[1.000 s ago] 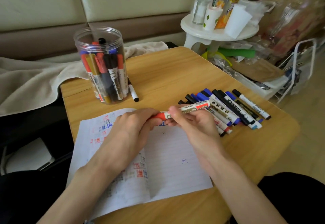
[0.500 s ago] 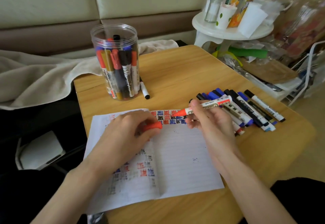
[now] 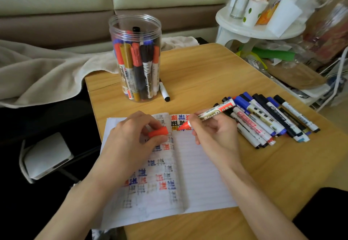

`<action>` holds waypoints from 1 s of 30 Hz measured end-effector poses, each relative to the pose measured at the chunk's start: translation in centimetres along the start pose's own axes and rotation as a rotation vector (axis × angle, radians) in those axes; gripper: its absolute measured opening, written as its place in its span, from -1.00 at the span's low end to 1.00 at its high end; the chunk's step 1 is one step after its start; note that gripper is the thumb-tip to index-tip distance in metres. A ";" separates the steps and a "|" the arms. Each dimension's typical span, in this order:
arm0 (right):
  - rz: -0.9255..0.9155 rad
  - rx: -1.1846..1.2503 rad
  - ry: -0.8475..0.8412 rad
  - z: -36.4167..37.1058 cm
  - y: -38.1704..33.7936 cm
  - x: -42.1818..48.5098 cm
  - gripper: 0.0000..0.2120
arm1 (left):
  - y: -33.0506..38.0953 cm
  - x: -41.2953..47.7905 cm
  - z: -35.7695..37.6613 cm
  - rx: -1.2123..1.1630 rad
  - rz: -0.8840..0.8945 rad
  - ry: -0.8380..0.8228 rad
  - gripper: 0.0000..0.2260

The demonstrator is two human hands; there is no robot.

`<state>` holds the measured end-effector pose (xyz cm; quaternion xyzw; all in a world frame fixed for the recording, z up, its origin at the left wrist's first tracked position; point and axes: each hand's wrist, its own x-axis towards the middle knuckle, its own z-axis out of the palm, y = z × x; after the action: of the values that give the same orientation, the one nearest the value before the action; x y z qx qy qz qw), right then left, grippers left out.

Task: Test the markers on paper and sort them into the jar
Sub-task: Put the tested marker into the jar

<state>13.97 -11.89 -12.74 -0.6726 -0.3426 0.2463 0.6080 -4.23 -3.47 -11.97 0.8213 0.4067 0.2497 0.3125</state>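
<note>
1. Red marker lies uncapped in the right hand, pinched between thumb and curled fingers. Its tip is at the top edge of the paper, beside a row of red, black and blue test marks. I cannot tell whether the tip touches the sheet.
2. The left hand rests on the paper's left half, pinching the red cap between thumb and fingertips.
3. The step in hand looks like the test stroke. It is best made on bare lined paper just below that row, so fresh ink reads against white and not over old strokes.
4. A short, light stroke should be enough. Pressing hard would likely splay the tip and tell nothing more.
5. Leaving the left hand's weight on the paper should stop the sheet sliding under the stroke, and it keeps the cap near for recapping.
6. The cap should go fully on before the marker leaves the paper.
7. The jar stands beyond the paper's top left, already holding many markers. The pile of markers lies off the paper's top right.
</note>
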 end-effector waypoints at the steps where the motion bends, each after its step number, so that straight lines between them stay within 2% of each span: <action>1: -0.015 -0.002 0.009 0.1 0.3 0.0 -0.83 | -0.1 0.0 0.0 0.000 0.000 -0.002 -0.85; 5: -0.063 -0.025 0.005 0.1 0.9 -0.1 -0.86 | -0.2 -0.1 -0.1 0.024 0.007 -0.016 -0.84; 8: -0.079 -0.010 -0.033 0.1 1.1 -0.1 -0.98 | -0.3 -0.1 -0.1 0.029 0.014 -0.008 -0.84; 13: -0.135 -0.071 -0.040 0.1 1.6 -0.1 -0.90 | -0.3 -0.1 0.0 0.034 0.012 -0.004 -0.84; 20: -0.132 -0.070 -0.067 0.0 1.6 -0.1 -0.95 | -0.3 -0.2 0.1 0.035 0.018 0.001 -0.84; 22: -0.147 -0.092 -0.058 0.0 1.9 0.0 -0.89 | -0.3 -0.2 0.1 0.035 0.019 0.003 -0.84; 26: -0.179 -0.138 -0.046 0.1 2.1 0.1 -0.63 | -0.2 -0.2 0.0 0.038 0.017 -0.008 -0.84; 30: -0.175 -0.149 -0.030 0.1 1.7 0.0 -0.74 | -0.3 -0.2 0.0 0.039 0.020 -0.007 -0.84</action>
<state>14.16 -11.90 -14.46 -0.6797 -0.4262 0.1762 0.5703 -4.50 -3.51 -12.21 0.8322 0.4021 0.2422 0.2952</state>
